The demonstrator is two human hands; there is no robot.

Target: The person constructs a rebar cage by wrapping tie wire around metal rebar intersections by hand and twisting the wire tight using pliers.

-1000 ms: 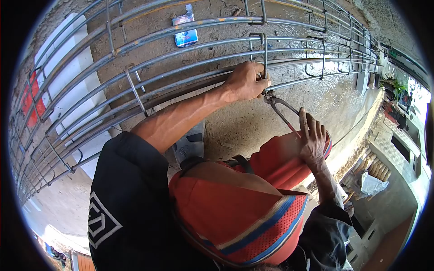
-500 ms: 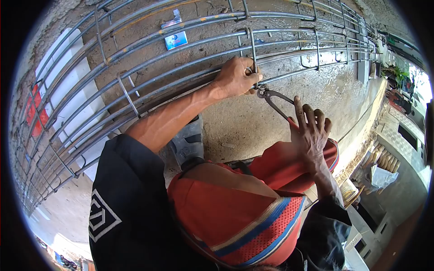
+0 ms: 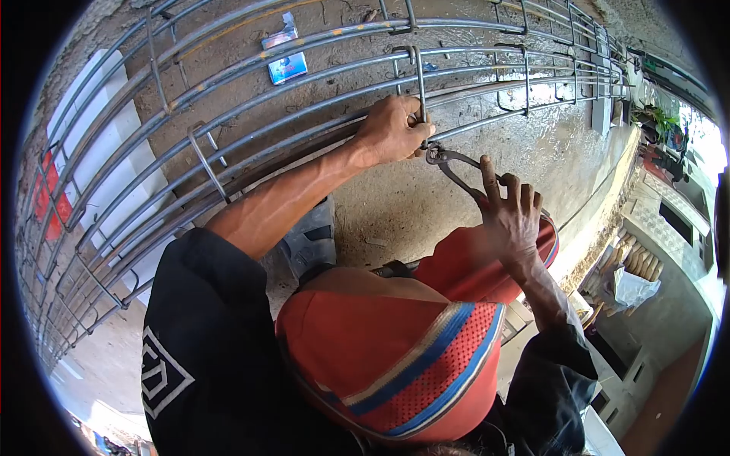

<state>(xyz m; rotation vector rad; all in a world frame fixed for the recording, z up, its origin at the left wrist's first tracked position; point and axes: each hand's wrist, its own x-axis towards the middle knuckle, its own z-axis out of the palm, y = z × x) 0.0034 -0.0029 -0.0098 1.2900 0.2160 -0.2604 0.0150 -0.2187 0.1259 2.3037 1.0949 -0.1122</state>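
My left hand [image 3: 389, 133] is closed around a steel stirrup [image 3: 420, 72] where it meets the lowest long bar of a rebar cage [image 3: 220, 118]. Just below those fingers, the jaws of a pair of pincers [image 3: 458, 178] meet the bar joint; any tie wire there is too small to make out. My right hand [image 3: 513, 216] grips the pincers by the handles, its index finger stretched along one of them. The palm partly hides the handle ends.
A blue-and-white packet [image 3: 287, 68] lies on the wet concrete floor behind the bars. White boards [image 3: 114, 129] and a red object [image 3: 52, 196] are at left. A boot [image 3: 310, 235] stands below my left forearm. Stacked sacks [image 3: 631, 262] are at right.
The pincers' handles and my right hand have shifted slightly left and up. My left hand keeps its hold at the joint, and the whole view has shifted a little.
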